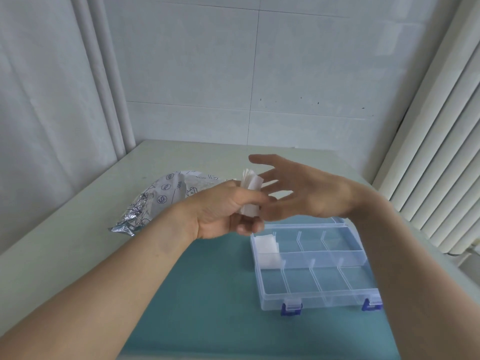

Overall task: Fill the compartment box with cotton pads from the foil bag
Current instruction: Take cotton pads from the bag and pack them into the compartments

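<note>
The left hand [223, 209] pinches a small stack of cotton pads [250, 193] between thumb and curled fingers, held in the air above the far part of the bench. The right hand [298, 193] is spread wide beside it, fingers straight and holding nothing, its fingertips just beside the stack. Below them, toward the right edge of the bench, the compartment box [315, 266] lies open on a teal mat [207, 294], with pads already in its two far-left compartments [267, 252]; the rest look unfilled. The foil bag [155, 201] lies crumpled near the far left corner. The stack is fanned and loosely gripped, so in a handover loose pads could slip out and drop on the mat, or land across a divider
</note>
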Action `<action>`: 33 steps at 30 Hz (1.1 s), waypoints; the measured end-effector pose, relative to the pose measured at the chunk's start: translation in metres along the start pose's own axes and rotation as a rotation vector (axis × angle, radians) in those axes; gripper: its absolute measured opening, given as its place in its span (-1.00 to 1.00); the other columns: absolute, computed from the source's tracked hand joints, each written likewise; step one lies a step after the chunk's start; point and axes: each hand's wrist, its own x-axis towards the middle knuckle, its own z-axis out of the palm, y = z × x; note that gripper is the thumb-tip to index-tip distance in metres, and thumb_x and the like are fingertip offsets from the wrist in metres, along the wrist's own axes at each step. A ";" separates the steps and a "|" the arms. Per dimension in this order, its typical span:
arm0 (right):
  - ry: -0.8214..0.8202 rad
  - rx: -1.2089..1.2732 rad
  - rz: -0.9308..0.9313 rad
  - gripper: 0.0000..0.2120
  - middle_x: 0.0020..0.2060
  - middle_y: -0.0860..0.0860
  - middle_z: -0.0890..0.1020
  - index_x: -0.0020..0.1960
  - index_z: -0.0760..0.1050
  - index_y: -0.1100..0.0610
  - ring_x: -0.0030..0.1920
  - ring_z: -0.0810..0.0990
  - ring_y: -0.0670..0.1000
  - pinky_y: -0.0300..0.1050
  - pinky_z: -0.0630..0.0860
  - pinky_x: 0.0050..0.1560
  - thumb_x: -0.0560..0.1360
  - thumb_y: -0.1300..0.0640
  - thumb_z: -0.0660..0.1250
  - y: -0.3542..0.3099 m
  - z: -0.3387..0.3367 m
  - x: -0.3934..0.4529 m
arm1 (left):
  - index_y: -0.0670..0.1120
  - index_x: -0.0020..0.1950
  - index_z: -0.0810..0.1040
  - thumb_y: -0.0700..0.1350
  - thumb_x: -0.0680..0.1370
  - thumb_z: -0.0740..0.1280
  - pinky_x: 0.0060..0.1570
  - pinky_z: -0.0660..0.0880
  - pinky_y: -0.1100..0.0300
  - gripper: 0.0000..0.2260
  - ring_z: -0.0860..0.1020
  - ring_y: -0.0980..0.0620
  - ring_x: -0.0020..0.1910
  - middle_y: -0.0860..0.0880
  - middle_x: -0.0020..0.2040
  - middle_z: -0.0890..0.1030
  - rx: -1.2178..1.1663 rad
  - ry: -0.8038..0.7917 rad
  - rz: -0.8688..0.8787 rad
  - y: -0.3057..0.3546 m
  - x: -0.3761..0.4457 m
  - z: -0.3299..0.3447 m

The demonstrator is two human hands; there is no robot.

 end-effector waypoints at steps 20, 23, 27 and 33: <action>0.032 0.133 0.365 -0.76 -0.10 0.25 0.70 0.13 0.60 0.21 -0.28 0.68 0.10 0.00 0.67 -0.13 0.48 0.23 0.49 0.036 0.004 0.013 | -0.19 0.02 0.62 -0.04 0.50 0.49 -0.54 0.32 0.35 -0.76 0.42 0.06 -0.54 -0.16 -0.26 0.65 0.819 0.051 -0.267 0.005 -0.009 0.000; -0.028 0.018 0.473 -0.55 -0.16 0.21 0.72 0.26 0.50 0.17 -0.22 0.73 0.13 0.00 0.69 -0.08 0.43 0.19 0.56 0.033 0.015 0.019 | -0.14 0.07 0.60 -0.02 0.53 0.45 -0.50 0.37 0.32 -0.77 0.46 0.02 -0.53 -0.17 -0.20 0.71 0.939 0.062 -0.291 0.001 -0.007 0.003; -0.026 -0.022 0.540 -0.36 -0.31 0.12 0.68 0.43 0.35 0.20 -0.37 0.68 0.03 -0.10 0.69 -0.15 0.43 0.22 0.55 0.024 0.026 0.022 | -0.10 0.30 0.38 -0.10 0.57 0.37 -0.20 0.49 0.24 -0.66 0.67 0.04 -0.40 -0.07 -0.19 0.72 0.906 0.142 -0.275 -0.007 -0.002 0.005; -0.057 -0.044 0.578 -0.20 -0.30 0.14 0.69 0.52 0.22 0.26 -0.40 0.68 0.03 -0.10 0.68 -0.17 0.42 0.23 0.56 0.019 0.031 0.022 | -0.07 0.40 0.31 -0.12 0.57 0.36 0.10 0.49 0.19 -0.57 0.71 0.06 -0.26 -0.07 -0.11 0.74 0.897 0.104 -0.315 -0.015 0.003 0.004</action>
